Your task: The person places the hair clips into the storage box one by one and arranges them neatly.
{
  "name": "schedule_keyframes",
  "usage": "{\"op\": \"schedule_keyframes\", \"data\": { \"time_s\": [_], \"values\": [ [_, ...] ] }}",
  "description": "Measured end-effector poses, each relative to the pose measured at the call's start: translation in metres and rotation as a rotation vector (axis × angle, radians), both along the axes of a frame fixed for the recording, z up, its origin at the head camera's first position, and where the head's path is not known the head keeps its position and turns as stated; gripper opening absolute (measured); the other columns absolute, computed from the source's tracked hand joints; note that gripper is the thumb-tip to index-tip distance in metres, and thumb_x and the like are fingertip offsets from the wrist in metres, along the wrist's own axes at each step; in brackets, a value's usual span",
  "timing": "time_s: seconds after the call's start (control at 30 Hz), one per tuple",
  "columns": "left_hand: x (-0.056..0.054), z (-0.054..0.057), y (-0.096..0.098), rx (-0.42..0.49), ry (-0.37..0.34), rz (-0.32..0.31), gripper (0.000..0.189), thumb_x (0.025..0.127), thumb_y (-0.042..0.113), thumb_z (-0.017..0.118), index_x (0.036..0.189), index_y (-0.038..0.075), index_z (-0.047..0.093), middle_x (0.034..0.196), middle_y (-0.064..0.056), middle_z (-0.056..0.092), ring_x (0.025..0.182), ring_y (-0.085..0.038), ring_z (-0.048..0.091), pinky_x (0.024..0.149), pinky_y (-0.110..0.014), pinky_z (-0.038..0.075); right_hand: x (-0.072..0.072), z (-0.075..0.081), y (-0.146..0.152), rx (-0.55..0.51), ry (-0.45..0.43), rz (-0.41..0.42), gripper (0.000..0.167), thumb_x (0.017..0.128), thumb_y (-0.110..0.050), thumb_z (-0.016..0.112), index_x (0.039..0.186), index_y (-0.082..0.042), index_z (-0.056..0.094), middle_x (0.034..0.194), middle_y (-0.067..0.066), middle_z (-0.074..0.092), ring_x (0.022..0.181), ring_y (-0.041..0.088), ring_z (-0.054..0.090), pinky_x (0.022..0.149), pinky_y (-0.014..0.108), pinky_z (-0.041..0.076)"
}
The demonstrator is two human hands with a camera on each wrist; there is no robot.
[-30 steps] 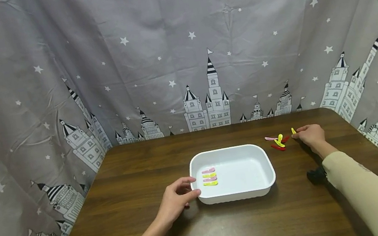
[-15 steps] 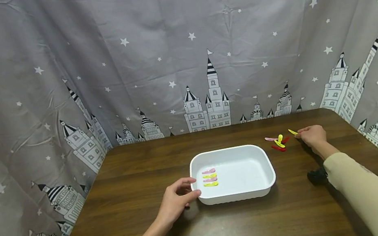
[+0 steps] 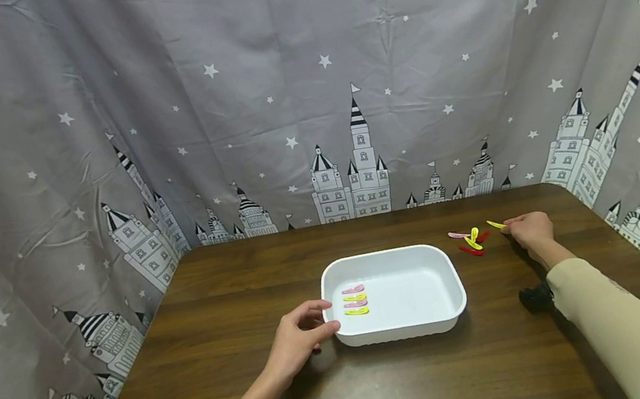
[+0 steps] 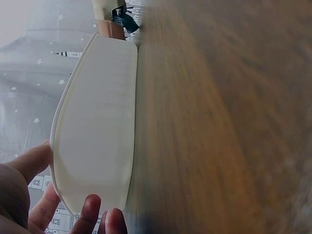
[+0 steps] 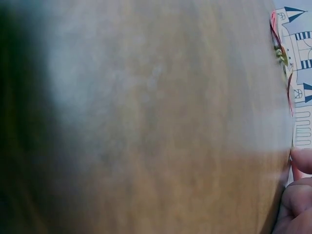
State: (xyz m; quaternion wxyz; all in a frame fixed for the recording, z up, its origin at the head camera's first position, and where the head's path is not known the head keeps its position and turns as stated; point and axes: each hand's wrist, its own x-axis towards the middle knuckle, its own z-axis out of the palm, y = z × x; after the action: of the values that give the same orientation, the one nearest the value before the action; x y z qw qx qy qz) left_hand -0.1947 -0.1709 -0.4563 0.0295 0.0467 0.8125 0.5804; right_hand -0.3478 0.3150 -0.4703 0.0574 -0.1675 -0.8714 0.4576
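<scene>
In the head view, my left hand (image 3: 298,339) holds the left end of a white tray (image 3: 404,332), thumb and forefinger at its rim. The left wrist view shows the thumb on the rim and other fingertips (image 4: 91,207) against the outer wall of the tray (image 4: 97,122). Inside, pink (image 3: 353,289) and yellow (image 3: 357,311) snap hair clips lie in an alternating column at the left. My right hand (image 3: 529,229) pinches a yellow hair clip (image 3: 495,225) by one end, just right of a small clip pile. The right wrist view catches only part of that hand (image 5: 297,197).
The loose pile right of the tray has a pink clip (image 3: 458,234), yellow clips (image 3: 473,243) and red clips (image 3: 471,251), partly overlapping. A brown wooden table (image 3: 244,274) lies under everything. Behind its back edge hangs a grey curtain (image 3: 254,98) printed with castles.
The yellow clip in my right hand has turned from nearly upright to lying slanted, its tip now pointing left toward the back. My left hand and the tray have stayed put.
</scene>
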Motion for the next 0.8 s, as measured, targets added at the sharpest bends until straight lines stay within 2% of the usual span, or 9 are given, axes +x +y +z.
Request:
{"op": "schedule_keyframes", "data": {
  "time_s": [0.23,0.5,0.8],
  "values": [
    [0.000,0.000,0.000,0.001,0.000,0.003,0.041,0.082,0.021,0.084,0.118,0.008,0.070,0.102,-0.009,0.069,0.085,-0.020,0.061,0.059,-0.033,0.053,-0.001,-0.001,0.000,0.000,0.001,-0.008,0.029,0.088,-0.008,0.069,0.110,0.011,0.071,0.068,-0.005,0.061,0.051,0.009,0.047,0.045,0.025,0.040],
    [0.000,-0.001,0.000,0.001,-0.001,0.003,0.041,0.082,0.022,0.084,0.118,0.008,0.070,0.102,-0.010,0.069,0.086,-0.021,0.061,0.059,-0.033,0.054,-0.001,0.000,0.002,-0.050,0.002,-0.015,0.030,0.089,-0.008,0.067,0.111,0.013,0.069,0.060,-0.012,0.057,0.045,0.008,0.045,0.043,0.026,0.037],
    [0.000,0.001,0.000,0.003,-0.008,0.005,0.040,0.083,0.020,0.083,0.118,0.008,0.070,0.102,-0.009,0.069,0.085,-0.023,0.060,0.059,-0.034,0.054,0.005,0.011,0.001,-0.062,0.002,0.008,0.031,0.091,-0.007,0.066,0.114,0.013,0.068,0.066,-0.008,0.060,0.046,0.009,0.046,0.043,0.027,0.038]
  ]
}}
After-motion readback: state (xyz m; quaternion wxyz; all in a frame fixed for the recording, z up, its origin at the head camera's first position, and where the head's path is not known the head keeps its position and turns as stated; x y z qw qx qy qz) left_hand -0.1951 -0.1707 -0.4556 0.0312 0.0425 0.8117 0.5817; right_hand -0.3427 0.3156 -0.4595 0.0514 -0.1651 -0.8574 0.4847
